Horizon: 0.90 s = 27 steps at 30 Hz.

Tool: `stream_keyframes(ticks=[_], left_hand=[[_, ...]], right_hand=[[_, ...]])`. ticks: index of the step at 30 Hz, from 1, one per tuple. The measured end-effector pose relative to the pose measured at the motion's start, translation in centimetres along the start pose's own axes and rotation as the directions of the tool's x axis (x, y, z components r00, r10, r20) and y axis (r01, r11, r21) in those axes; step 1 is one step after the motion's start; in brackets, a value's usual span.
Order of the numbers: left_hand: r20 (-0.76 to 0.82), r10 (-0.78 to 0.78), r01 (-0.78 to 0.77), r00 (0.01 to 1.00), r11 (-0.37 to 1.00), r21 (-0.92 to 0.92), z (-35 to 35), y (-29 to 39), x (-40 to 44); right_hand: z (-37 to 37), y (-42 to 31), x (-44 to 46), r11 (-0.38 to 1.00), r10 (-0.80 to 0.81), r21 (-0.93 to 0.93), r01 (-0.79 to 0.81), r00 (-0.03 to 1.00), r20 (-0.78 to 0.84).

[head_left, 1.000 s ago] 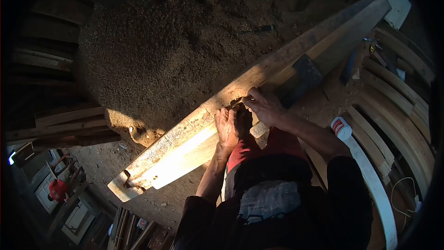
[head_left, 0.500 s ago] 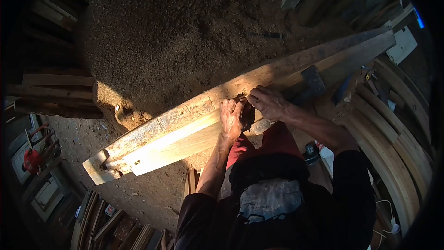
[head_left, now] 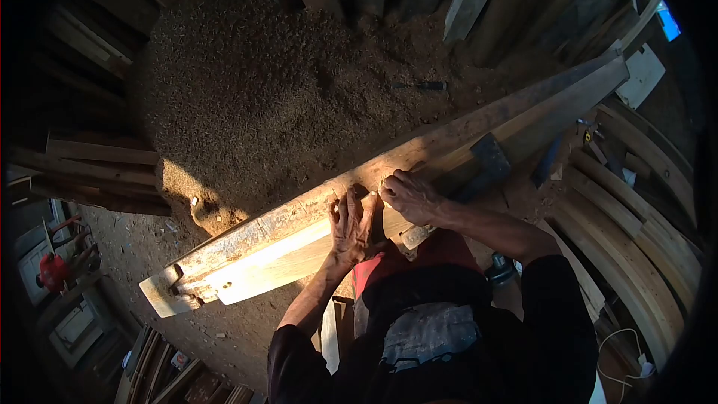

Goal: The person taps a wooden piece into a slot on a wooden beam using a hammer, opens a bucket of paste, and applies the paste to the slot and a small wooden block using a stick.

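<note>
A pale plank (head_left: pixel 269 256) lies along a long, worn wooden beam (head_left: pixel 299 206) that runs diagonally in front of me. My left hand (head_left: pixel 349 230) rests on the wood with its fingers stretched out and somewhat apart. Just to its right, my right hand (head_left: pixel 410 198) is closed in a pinch over the plank. A tiny pale tip shows by those fingers, but what they hold is too small to name. Below the right hand is a light wooden, handle-like piece (head_left: pixel 416 236), partly hidden. A dark, flat, square-edged tool (head_left: pixel 491 154) lies farther right on the plank.
Beyond the beam spreads a large heap of wood shavings (head_left: pixel 247 82) with a dark bar-shaped object (head_left: pixel 430 85) on it. Curved boards (head_left: pixel 628 277) are stacked at right, and more boards (head_left: pixel 105 172) at left. A red tool (head_left: pixel 52 272) sits far left.
My left hand has opened from a closed grip and now lies with fingers extended, apart from the right. Both hands sit slightly farther left in view. The right stays pinched.
</note>
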<state>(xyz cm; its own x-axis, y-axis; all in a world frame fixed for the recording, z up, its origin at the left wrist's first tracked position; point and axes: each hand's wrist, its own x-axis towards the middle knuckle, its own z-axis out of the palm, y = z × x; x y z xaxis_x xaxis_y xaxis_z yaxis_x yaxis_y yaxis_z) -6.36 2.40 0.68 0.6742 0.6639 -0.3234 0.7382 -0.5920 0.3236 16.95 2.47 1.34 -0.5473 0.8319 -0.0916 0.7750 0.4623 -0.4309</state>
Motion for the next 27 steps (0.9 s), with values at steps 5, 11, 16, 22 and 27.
stream_keyframes(ticks=[5,11,16,22,27], left_hand=[[-0.044,0.034,-0.037,0.998,0.996,-0.079,0.0,0.8,1.1],[0.019,0.073,-0.070,0.997,0.991,-0.118,-0.4,-0.1,0.9],[0.049,0.038,-0.036,0.998,0.998,-0.057,-2.1,0.7,1.1],[-0.107,0.023,-0.044,0.994,0.979,-0.201,-1.0,0.5,0.6],[-0.165,-0.001,-0.014,0.986,0.996,-0.094,1.1,1.2,4.1]], right_hand=[[-1.0,-0.2,0.3,0.999,-0.044,-0.017,0.043,0.999,-0.025],[-0.6,0.4,0.6,0.994,-0.093,0.046,0.096,0.994,-0.054],[1.1,0.5,0.5,0.989,-0.029,0.143,0.046,0.992,-0.122],[-6.3,-1.7,-2.2,0.835,0.482,0.401,-0.376,0.852,-0.205],[-1.3,2.4,-14.3,0.459,0.878,0.396,-0.796,0.337,-0.340]])
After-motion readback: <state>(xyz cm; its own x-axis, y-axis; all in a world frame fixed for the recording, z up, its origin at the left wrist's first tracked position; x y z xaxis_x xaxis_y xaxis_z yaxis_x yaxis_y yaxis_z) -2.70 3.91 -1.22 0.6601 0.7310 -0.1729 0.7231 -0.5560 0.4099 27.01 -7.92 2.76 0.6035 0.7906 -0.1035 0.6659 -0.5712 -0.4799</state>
